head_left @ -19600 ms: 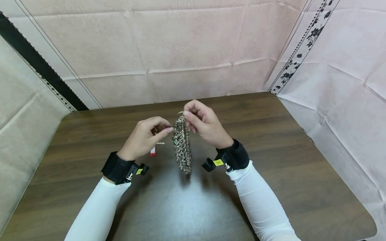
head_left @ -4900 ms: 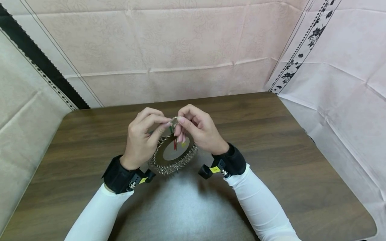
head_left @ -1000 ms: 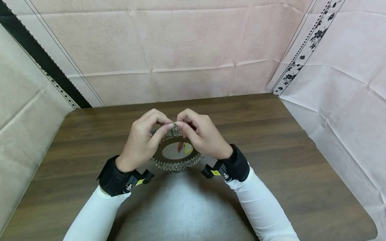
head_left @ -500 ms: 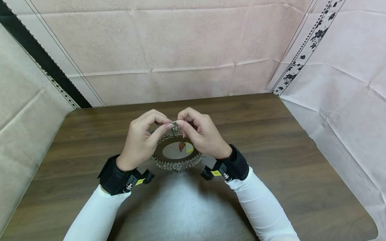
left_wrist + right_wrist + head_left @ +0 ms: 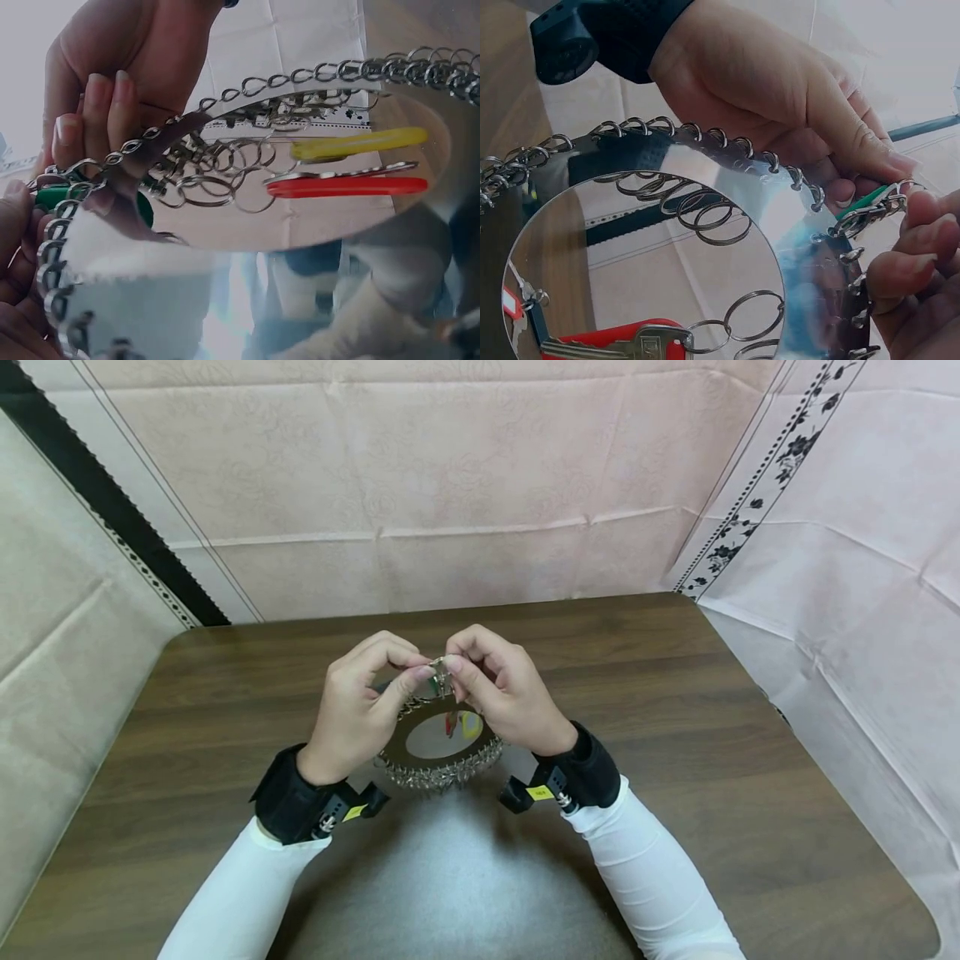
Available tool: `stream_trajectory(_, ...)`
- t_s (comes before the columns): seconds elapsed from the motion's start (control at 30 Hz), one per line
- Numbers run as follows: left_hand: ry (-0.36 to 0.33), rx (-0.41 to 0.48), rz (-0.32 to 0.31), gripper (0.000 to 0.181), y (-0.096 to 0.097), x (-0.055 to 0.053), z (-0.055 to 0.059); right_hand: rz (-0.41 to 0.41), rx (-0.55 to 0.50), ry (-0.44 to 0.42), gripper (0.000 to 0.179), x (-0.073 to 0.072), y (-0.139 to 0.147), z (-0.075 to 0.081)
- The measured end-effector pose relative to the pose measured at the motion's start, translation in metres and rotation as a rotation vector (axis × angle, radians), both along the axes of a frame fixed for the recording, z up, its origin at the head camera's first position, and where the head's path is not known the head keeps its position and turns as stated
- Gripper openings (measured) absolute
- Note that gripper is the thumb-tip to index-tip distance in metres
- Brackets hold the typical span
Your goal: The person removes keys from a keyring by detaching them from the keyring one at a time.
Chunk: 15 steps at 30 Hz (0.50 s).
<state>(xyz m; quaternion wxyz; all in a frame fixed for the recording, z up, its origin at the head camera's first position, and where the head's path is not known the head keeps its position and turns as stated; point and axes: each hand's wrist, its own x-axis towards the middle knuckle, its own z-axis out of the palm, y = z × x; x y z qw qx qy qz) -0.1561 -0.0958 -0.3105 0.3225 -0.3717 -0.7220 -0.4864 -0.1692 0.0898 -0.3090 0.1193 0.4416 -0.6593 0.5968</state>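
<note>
Fingertips of the left hand [image 5: 360,706] and right hand [image 5: 510,697] pinch at a small silver metal ring [image 5: 438,665].
It sits between them, neither hand clearly nearer, beside a slim green plastic key tag [image 5: 866,201] slanting toward the fingertips. Just below, a flat, shiny metal hoop [image 5: 420,762] hangs tilted, broadest left to right; red [image 5: 349,187] and yellow plastic key tags [image 5: 360,142] show through its hole, above the brown wooden counter [image 5: 675,777].
</note>
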Motion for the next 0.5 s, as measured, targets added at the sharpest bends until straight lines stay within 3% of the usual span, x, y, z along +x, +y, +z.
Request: stream_trajectory(0.5, 0.031, 0.029, -0.013, 0.012, 0.0014, -0.0007, -0.0001, 0.048, -0.077, -0.093, 0.008, 0.0035, -0.0033, -0.0001)
